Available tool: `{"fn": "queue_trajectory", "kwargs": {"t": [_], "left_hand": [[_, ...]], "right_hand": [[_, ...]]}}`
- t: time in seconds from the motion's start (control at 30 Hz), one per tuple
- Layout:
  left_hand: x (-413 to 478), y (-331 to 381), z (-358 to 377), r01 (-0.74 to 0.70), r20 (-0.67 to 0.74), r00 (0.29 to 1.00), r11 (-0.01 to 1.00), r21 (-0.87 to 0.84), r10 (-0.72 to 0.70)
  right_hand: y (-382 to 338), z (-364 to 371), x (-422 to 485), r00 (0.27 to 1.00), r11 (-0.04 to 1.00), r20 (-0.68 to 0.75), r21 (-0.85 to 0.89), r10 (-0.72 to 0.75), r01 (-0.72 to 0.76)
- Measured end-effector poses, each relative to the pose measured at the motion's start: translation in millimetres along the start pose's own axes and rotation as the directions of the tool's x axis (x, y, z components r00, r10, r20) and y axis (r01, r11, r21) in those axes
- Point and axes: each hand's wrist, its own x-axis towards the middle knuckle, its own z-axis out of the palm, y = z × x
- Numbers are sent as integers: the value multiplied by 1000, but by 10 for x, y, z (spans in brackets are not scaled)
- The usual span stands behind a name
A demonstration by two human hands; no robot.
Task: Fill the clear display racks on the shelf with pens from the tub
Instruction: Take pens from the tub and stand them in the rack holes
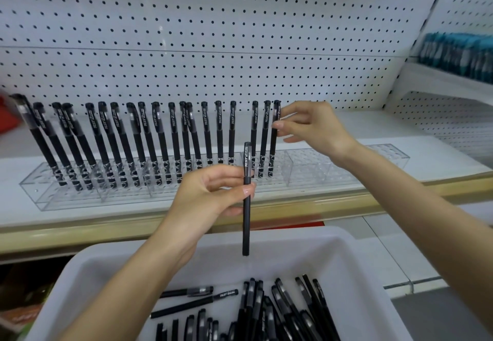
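**One pen held upright over the tub, another pinched in the rack**

A held pen (246,223) is kept upright by the left hand (210,196), its long axis vertical and its capped end pointing up. It is pinched about midway between the thumb and the curled fingers. Its lower end hangs just above the far wall of the white tub (112,263), and its cap stands in front of the clear display racks (320,170).

The end pen (273,146), the rightmost of the row of pens (219,138), is pinched near its cap between the thumb and fingertips of the right hand (317,127). It stands nearly vertical with its lower end in a rack hole. The row is set cap-up in the racks on the shelf (80,231), and the pens at the left lean leftward. The rack holes to the right of the end pen hold nothing.

Loose pens (266,311) lie in the tub, most with their long axes running towards the shelf. Two at the left lie crosswise.

"TEST" can be read in white on the caps, followed by marks too small to make out. A white pegboard (213,34) stands behind the shelf.
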Motion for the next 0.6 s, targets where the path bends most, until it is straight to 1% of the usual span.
{"fn": "queue_trajectory", "kwargs": {"t": [0.1,0.17,0.23,0.33,0.37,0.4,0.6], "left_hand": [[-16,7,15,-3,-5,1000,1000,4,3],[-30,16,53,-2,-2,1000,1000,0,2],[-50,27,108,-3,-5,1000,1000,-14,2],[-84,45,203,-17,3,1000,1000,-4,17],[-96,51,236,-23,10,1000,1000,3,23],[-113,60,267,-28,16,999,1000,8,28],[-150,76,372,-72,6,997,996,54,72]], "right_hand": [[-67,-48,-121,996,1000,-85,-3,-25,24],[-149,-73,-253,991,999,-127,29,-30,34],[-239,-62,-419,997,996,-79,86,-1,8],[-326,2,-662,993,993,109,103,48,-59],[-340,27,-722,988,993,148,95,51,-66],[-346,47,-761,985,993,163,93,51,-67],[-354,45,-833,988,995,144,81,48,-60]]}}
